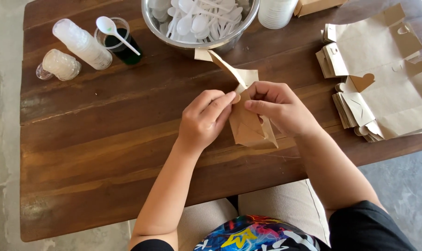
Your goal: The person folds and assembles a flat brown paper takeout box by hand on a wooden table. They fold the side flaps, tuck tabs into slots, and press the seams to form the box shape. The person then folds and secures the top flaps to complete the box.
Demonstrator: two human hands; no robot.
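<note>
Both the left hand [204, 118] and right hand [276, 107] pinch the half-folded box [245, 121] at counter [99, 139] centre; a hard tug could tear its flap, or nudge the bowl [201, 42] at 12 o'clock.

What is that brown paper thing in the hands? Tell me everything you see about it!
The brown paper box is a flat cut-out being folded, made of plain thin card. It stands on the wooden table, near the front edge. A long flap sticks up and back toward the metal bowl. The left hand presses its left side, and the right hand pinches its top. Its lower part is creased into a pocket shape.
</note>
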